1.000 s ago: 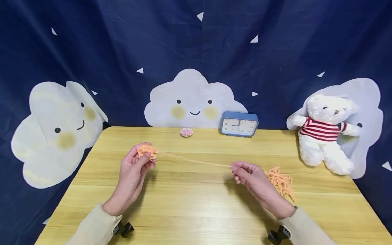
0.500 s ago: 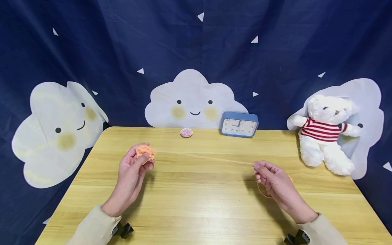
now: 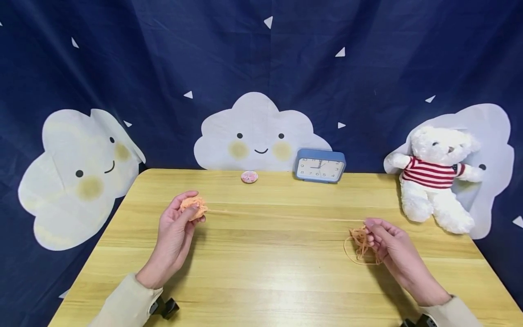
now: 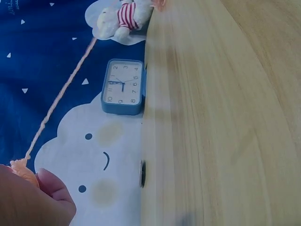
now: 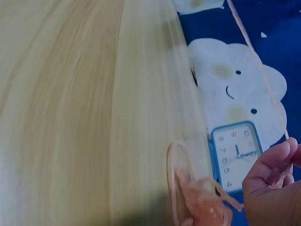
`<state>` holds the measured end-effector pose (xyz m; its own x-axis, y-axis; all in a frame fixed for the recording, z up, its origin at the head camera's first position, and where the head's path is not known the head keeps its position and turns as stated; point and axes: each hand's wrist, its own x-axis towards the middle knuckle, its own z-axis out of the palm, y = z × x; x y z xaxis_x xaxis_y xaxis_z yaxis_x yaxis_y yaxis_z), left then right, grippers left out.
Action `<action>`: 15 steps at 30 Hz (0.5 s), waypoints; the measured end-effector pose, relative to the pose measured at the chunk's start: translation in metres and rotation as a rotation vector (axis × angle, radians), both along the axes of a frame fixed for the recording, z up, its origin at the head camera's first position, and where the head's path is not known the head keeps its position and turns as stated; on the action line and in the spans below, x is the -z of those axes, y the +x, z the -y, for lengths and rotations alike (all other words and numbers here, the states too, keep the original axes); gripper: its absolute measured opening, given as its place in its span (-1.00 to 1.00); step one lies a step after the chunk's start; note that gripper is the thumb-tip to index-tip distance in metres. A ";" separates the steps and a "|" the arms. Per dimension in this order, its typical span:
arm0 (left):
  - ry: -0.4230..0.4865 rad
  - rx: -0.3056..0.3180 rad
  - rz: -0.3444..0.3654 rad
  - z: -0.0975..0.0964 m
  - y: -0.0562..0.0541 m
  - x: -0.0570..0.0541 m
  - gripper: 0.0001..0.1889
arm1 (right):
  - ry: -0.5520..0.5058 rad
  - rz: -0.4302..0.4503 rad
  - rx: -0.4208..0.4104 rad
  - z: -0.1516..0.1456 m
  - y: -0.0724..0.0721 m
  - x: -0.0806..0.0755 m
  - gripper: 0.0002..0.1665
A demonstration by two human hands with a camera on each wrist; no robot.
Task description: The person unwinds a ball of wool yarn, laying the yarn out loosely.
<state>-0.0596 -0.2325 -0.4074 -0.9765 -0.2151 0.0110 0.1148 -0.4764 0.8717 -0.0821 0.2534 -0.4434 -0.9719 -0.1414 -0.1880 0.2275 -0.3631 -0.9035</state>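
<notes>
My left hand (image 3: 175, 231) grips a small bundle of peach yarn (image 3: 194, 208), thumb across its front. From that bundle one strand (image 3: 286, 216) runs nearly straight across to my right hand (image 3: 394, 250), which pinches it between thumb and fingertips. Beside the right fingers, a loose tangle of the same yarn (image 3: 360, 243) lies with a loop trailing to its left. In the right wrist view the tangle (image 5: 200, 197) shows below the hand (image 5: 273, 183). The left wrist view has the strand (image 4: 61, 92) rising away from the bundle in my left hand (image 4: 37, 202).
Toward the back of the wooden table (image 3: 261, 281) stand a blue alarm clock (image 3: 320, 165) and a small round pink object (image 3: 249, 176). A white teddy bear (image 3: 439, 177) in a striped shirt sits at the back right. Behind hangs a dark blue cloud-print curtain (image 3: 163, 54).
My right hand has moved to the right, drawing out a longer strand between the hands. The yarn tangle now shows left of that hand. My left hand has stayed nearly in place.
</notes>
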 end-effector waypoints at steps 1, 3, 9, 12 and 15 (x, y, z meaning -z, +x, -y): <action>0.002 0.000 -0.001 0.000 0.000 0.000 -0.72 | -0.004 -0.004 0.006 -0.003 0.000 0.001 -0.72; 0.004 -0.005 -0.002 0.001 0.001 -0.001 -0.72 | -0.016 -0.013 0.007 -0.008 0.001 0.002 -0.71; 0.024 -0.049 -0.021 0.001 0.001 -0.003 -0.71 | -0.071 0.000 0.036 -0.025 0.002 0.008 -0.69; 0.025 -0.067 -0.023 0.001 0.001 -0.005 -0.70 | -0.059 0.002 0.053 -0.033 0.002 0.011 -0.68; 0.013 -0.081 -0.011 0.002 0.002 -0.006 -0.70 | 0.001 0.006 0.060 -0.042 0.004 0.013 -0.65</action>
<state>-0.0578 -0.2345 -0.4014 -0.9558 -0.2936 0.0185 0.1630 -0.4761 0.8641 -0.0783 0.2953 -0.4564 -0.9775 -0.0829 -0.1942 0.2111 -0.3752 -0.9026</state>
